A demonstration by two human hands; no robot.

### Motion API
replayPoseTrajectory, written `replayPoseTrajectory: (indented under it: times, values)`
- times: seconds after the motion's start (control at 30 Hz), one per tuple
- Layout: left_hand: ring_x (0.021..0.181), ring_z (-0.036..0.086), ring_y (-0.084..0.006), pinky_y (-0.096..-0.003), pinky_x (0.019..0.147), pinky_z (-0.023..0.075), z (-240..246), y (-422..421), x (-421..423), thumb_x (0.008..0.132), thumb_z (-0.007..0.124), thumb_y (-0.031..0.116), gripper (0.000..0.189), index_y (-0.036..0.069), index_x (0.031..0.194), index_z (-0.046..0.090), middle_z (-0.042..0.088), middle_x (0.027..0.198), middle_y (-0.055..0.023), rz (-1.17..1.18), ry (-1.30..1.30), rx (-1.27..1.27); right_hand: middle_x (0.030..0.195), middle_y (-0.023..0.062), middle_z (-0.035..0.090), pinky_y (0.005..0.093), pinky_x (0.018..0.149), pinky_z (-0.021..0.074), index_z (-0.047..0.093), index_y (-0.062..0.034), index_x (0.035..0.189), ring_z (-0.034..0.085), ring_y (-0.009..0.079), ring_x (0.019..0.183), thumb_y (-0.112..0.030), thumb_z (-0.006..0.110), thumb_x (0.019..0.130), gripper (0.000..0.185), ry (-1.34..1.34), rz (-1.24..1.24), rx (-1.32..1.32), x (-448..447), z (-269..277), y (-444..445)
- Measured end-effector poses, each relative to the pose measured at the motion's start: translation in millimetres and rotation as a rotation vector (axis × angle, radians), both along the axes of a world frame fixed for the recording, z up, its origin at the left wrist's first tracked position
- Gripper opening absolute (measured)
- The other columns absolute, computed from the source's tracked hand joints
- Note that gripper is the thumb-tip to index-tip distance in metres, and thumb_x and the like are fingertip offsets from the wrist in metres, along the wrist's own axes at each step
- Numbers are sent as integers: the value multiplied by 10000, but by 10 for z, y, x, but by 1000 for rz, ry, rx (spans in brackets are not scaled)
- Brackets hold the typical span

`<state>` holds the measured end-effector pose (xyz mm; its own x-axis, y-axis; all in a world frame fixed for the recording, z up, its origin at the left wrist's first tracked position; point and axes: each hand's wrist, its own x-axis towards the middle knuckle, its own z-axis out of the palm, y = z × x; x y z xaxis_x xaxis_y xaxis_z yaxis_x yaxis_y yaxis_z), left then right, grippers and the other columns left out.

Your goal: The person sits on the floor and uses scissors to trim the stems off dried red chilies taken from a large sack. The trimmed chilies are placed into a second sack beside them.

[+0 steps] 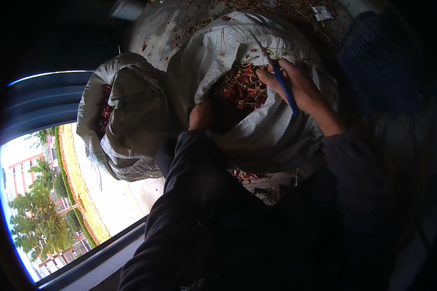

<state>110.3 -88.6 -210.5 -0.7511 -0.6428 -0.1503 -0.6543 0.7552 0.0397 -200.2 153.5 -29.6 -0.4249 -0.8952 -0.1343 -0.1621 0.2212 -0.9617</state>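
Observation:
A large white woven sack (pixel 276 134) stands open before me, its rim rolled outward. Inside it lie dried red chilies (pixel 244 87) with pale stems. My left hand (pixel 201 115) is at the near left of the sack's mouth, against the rolled cloth; its fingers are hidden, and I cannot tell whether they grip the cloth. Over the right side of the opening, my right hand (pixel 291 82) holds scissors (pixel 282 85) with blue handles between thumb and fingers. The narrow metal blades point up and left over the far rim, where a few stem bits lie.
Left of the large sack is a second woven sack (pixel 138 109) with dark red chilies in it. A blue plastic crate (pixel 378 65) stands at the right. Stems and chili bits litter the concrete floor (pixel 160 32). A pale bucket (pixel 127 9) is at the top left, near a bright doorway.

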Motion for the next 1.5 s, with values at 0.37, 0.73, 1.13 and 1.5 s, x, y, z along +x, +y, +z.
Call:
replayPoseTrajectory:
  times: [0.37,0.73,1.13,1.5]
  values:
    - [894,679,-429,-516,772,543,754,256,-303,918,648,279,321,98,1183,661,702,1036,-220,-59,398,-189,595,-21,487,295,560,461,536,-77,845,549,106,562,-677,655,901,614,28,18,-21,65,-22,19]
    - [933,726,-353,-440,782,573,678,497,-526,883,746,337,355,115,1154,690,745,1013,-174,181,427,333,622,-17,522,292,583,449,603,-41,969,540,99,588,-643,663,919,608,146,35,-36,78,-84,-7]
    - [685,541,-79,-212,603,472,1417,843,-543,1048,587,157,135,50,1121,621,616,850,-4,760,1312,1281,848,205,680,456,768,545,605,51,1104,705,366,829,-747,661,844,842,396,422,207,157,-332,94]
    - [771,590,-133,-233,655,529,1354,1051,-667,1054,527,67,195,19,1232,590,660,1057,-82,721,1483,1791,1047,272,676,517,898,522,586,61,1223,666,430,1052,-731,686,818,896,393,414,175,302,-106,100]
